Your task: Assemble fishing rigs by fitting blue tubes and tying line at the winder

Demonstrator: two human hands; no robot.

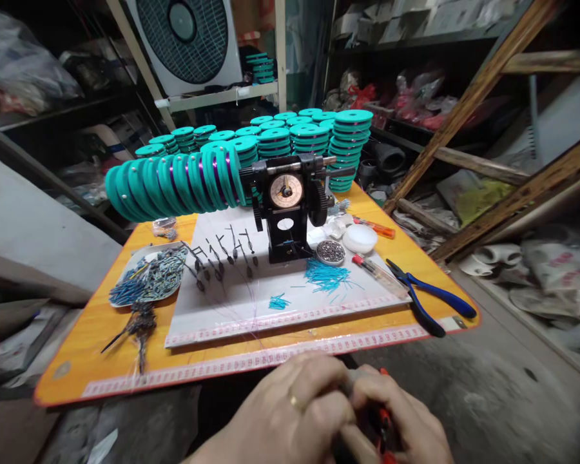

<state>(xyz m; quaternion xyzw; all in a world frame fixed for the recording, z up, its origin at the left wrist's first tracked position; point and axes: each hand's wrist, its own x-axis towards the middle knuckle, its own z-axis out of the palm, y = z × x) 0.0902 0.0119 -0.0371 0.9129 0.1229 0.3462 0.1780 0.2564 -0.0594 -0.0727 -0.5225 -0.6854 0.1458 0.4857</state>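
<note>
So we've got both hands down at 6 o'clock: our right hand [408, 428] is wrapped round a red-handled tool [383, 425] and our left hand [290, 412] is curled tight against its top. It's mostly hidden, with just red slivers showing. At 12 o'clock there's one dial winder [286, 206], and one pair of blue-handled pliers [430, 296] at 2. The orange board [77, 361]'s near edge is just past our knuckles, with an orange strip before the white mat [232, 309].

Mid-frame, an orange desk [101, 322] carries a white board [232, 309]. A black winding machine [286, 212] stands at centre, with teal spools [174, 183] to its left and blue pliers [435, 296] at right. A fan [188, 32] is at upper left.
</note>
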